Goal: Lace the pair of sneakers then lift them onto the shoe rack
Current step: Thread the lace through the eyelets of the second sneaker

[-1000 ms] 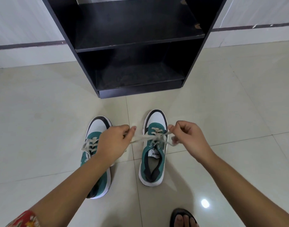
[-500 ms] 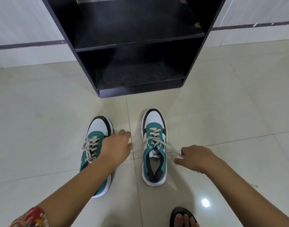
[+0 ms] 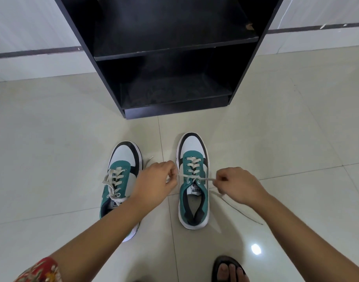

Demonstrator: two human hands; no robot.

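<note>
**A:** Where are the sneakers sitting?

**B:** Both are standing on the pale tiled floor (image 3: 52,159), toes pointing at a black shoe rack (image 3: 174,110) just beyond them. The left sneaker (image 3: 119,180) is teal, white and black, and the person's left forearm is crossing over its heel end. The right sneaker (image 3: 193,180) is lying beside it, a little apart and slightly closer to the rack.

**A:** What are the hands doing?

**B:** The left hand (image 3: 154,184) is hovering between the two shoes, fingers curled closed and pinching one end of the right shoe's lace (image 3: 186,176). The right hand (image 3: 235,185) is sitting just right of that shoe, also closed, pinching the other end. The lace is running taut between them across the top eyelets.

**A:** Is the other shoe laced?

**B:** Its laces are crossing up the eyelets, and there seems to be a loose knot near the tongue, though the arm is hiding part of it.

**A:** Anything else showing?

**B:** A patterned red sleeve (image 3: 40,271) at the lower left, and toes in a dark sandal (image 3: 229,269) at the bottom edge.
</note>
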